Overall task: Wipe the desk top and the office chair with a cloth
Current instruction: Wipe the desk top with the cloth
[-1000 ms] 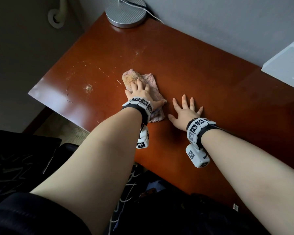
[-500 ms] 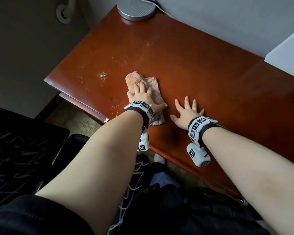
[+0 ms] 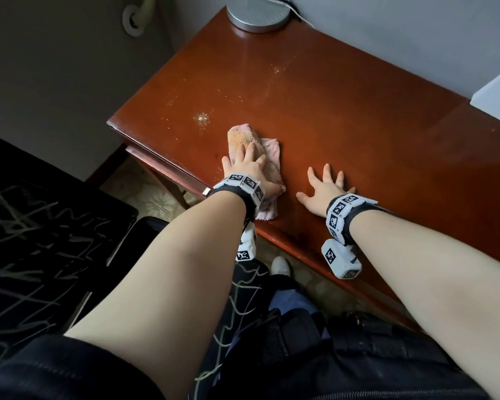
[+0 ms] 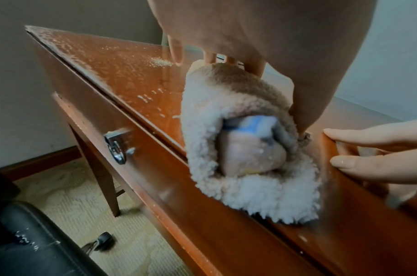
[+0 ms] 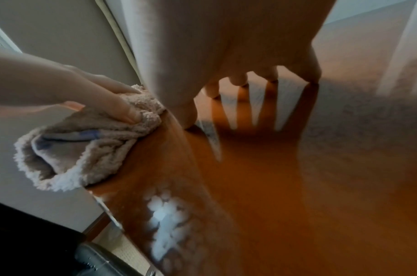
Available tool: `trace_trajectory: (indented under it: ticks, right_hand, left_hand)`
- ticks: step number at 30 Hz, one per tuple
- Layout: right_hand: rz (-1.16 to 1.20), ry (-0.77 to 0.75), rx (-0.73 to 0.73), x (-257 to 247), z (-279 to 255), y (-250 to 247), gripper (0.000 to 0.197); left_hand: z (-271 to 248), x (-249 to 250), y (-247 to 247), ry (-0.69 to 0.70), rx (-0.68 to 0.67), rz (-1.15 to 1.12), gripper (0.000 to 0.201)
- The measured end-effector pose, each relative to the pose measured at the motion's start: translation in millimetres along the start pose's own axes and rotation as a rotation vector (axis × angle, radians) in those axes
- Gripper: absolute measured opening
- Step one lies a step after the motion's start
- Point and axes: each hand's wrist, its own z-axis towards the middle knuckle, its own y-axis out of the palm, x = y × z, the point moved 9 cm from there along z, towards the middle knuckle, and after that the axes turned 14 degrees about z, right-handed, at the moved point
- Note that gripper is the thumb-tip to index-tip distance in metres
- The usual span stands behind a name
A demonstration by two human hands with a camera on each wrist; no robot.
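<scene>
A pink fluffy cloth (image 3: 267,151) lies bunched on the reddish-brown desk top (image 3: 358,125), its near end hanging over the front edge. My left hand (image 3: 254,168) lies flat on it, fingers stretched forward, pressing it down. The left wrist view shows the rolled cloth (image 4: 226,112) under the palm. To its right my right hand (image 3: 324,189) rests flat on the bare desk with fingers spread, holding nothing. A small heap of pale crumbs (image 3: 202,118) and scattered specks lie just left of and beyond the cloth. The black office chair (image 3: 41,241) stands at the left, below the desk.
A round metal lamp base (image 3: 257,13) stands at the desk's far corner by the wall. A white object (image 3: 497,93) sits at the right edge. A drawer with a metal handle (image 4: 116,149) runs under the front edge.
My left hand has drawn the cloth back toward the desk's front edge, where its end now hangs over. The right hand stays flat on the desk beside it.
</scene>
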Motion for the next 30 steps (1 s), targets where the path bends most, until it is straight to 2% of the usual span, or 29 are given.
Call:
trace_trajectory:
  ticks: [11, 20, 25, 30]
  right_hand:
    - [-0.095, -0.162, -0.036, -58.3, 7.8, 10.2, 0.068]
    - [-0.083, -0.187, -0.008, -82.3, 15.7, 13.0, 0.069]
    - [-0.089, -0.184, -0.01, -84.8, 16.4, 13.9, 0.069]
    - [-0.092, -0.199, -0.018, -82.9, 16.2, 12.0, 0.07]
  left_hand:
    - [-8.0, -19.0, 4.0, 0.048, -0.044, 0.001, 0.083]
    - [-15.8, -53.4, 8.8, -0.013, -0.097, 0.028, 0.076]
    - [-14.2, -66.8, 13.1, -0.003, -0.144, 0.052, 0.068]
    - [-20.0, -77.3, 5.6, 0.088, -0.127, 0.257, 0.066]
